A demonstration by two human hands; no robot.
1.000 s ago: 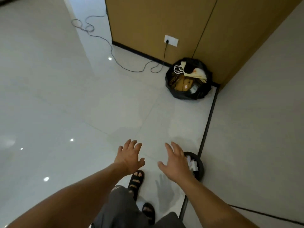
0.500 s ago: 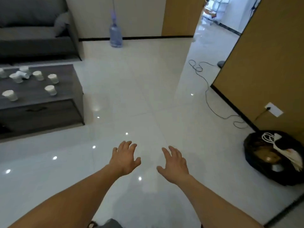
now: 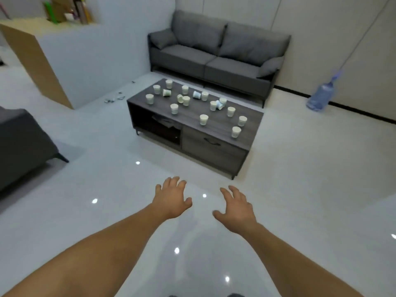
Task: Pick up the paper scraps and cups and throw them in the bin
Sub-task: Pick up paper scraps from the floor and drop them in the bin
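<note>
Several white paper cups (image 3: 203, 119) stand or lie on the dark grey coffee table (image 3: 216, 133) ahead of me; a few are tipped over (image 3: 196, 94). Small paper scraps (image 3: 115, 98) lie on the floor left of the table. My left hand (image 3: 171, 198) and my right hand (image 3: 236, 209) are stretched out over the white floor, well short of the table, fingers spread and holding nothing. No bin is in view.
A grey sofa (image 3: 216, 54) stands behind the table. A dark armchair (image 3: 21, 142) sits at the left edge. A blue water bottle (image 3: 320, 97) stands by the right wall, and a wood-sided partition (image 3: 36, 58) is at the far left.
The view has swung left, away from the black bin bag and the wall socket, and now faces the coffee table and sofa. Both hands stay open and empty.
</note>
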